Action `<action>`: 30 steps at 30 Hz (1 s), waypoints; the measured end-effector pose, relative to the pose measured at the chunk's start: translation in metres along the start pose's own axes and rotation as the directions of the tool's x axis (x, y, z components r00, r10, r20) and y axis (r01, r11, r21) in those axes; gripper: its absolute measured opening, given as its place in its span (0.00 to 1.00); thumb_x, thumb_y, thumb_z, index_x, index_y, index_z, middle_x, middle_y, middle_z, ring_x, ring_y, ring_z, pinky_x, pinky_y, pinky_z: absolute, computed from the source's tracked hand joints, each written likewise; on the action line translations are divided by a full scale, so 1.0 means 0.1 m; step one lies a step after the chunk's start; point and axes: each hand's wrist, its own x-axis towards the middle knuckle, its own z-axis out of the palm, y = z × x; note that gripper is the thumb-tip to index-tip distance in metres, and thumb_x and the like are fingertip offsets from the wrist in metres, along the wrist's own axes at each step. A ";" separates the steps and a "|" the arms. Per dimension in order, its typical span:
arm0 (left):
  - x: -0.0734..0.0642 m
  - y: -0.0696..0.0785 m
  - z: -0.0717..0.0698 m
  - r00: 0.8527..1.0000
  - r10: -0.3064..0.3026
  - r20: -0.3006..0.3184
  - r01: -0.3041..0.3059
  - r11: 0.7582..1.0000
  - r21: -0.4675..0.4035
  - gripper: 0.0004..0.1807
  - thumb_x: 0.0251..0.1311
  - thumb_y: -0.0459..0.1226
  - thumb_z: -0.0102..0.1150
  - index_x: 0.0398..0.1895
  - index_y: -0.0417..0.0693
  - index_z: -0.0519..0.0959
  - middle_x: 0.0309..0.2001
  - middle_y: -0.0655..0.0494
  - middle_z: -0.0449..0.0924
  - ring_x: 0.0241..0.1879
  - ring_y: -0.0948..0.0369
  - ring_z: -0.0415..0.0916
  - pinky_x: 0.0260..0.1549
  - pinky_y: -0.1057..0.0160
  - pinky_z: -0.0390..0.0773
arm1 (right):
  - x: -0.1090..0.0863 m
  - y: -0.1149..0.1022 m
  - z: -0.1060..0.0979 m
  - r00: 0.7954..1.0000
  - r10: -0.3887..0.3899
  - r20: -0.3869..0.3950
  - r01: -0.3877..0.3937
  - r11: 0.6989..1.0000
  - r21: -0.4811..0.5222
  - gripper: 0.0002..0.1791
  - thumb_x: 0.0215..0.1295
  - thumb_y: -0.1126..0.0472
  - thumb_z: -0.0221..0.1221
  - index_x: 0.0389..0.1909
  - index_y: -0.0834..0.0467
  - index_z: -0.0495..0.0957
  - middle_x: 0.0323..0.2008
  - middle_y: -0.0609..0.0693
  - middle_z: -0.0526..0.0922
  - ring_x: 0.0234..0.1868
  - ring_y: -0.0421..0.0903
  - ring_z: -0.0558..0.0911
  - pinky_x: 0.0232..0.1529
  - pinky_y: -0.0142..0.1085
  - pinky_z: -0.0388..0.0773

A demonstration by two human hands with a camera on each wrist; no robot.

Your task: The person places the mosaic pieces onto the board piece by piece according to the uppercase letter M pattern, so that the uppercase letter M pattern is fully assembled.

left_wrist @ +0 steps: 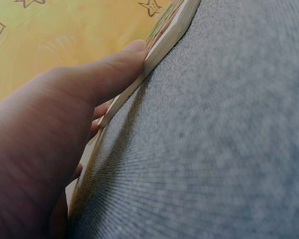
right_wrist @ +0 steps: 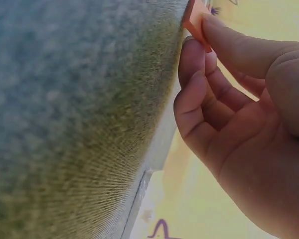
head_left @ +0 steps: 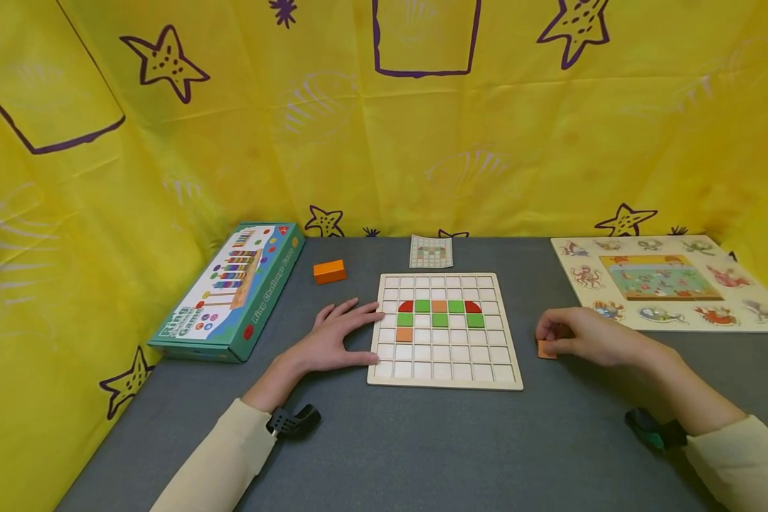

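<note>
A pale wooden grid board (head_left: 444, 353) lies on the grey table. Several red, green and orange tiles sit in its upper rows, with a lone orange tile (head_left: 404, 334) below a green one at the left. My left hand (head_left: 339, 338) rests with spread fingers against the board's left edge; in the left wrist view its thumb (left_wrist: 109, 69) touches the rim. To the right of the board, my right hand (head_left: 585, 336) pinches an orange square tile (head_left: 546, 350) between thumb and fingers, close to the tabletop. The right wrist view shows this tile tilted, partly covered by the thumb.
Behind the board lies a printed pattern card (head_left: 432, 252). An orange block (head_left: 329, 272) stands at the back left, beside a green game box (head_left: 230, 291). A sea-animal puzzle board (head_left: 662, 323) lies at the back right, near my right hand. Yellow cloth (head_left: 384, 163) hangs behind the table.
</note>
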 end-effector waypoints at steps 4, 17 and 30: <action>0.00 0.00 0.00 1.000 -0.001 0.003 0.001 1.000 0.000 0.44 0.59 0.64 0.63 0.77 0.62 0.65 0.78 0.63 0.54 0.78 0.49 0.40 0.68 0.36 0.35 | 0.03 -0.03 -0.02 1.000 0.004 -0.012 -0.004 1.000 -0.005 0.05 0.66 0.64 0.66 0.37 0.54 0.80 0.29 0.39 0.78 0.32 0.37 0.77 0.36 0.34 0.74; 0.00 0.00 0.00 1.000 0.000 0.002 0.000 1.000 0.002 0.44 0.59 0.64 0.63 0.77 0.62 0.66 0.78 0.62 0.55 0.78 0.48 0.41 0.68 0.36 0.36 | 0.26 -0.18 0.00 0.998 0.014 -0.056 -0.012 0.999 0.040 0.04 0.68 0.64 0.66 0.39 0.55 0.80 0.30 0.42 0.79 0.34 0.41 0.77 0.37 0.35 0.74; 0.00 0.01 0.00 1.000 -0.020 0.016 0.020 1.000 0.004 0.45 0.58 0.66 0.62 0.77 0.62 0.65 0.78 0.63 0.54 0.78 0.50 0.40 0.69 0.37 0.35 | 0.56 -0.29 0.11 0.999 -0.023 -0.048 0.026 0.998 0.052 0.05 0.67 0.65 0.66 0.40 0.56 0.80 0.33 0.44 0.80 0.35 0.44 0.77 0.38 0.37 0.75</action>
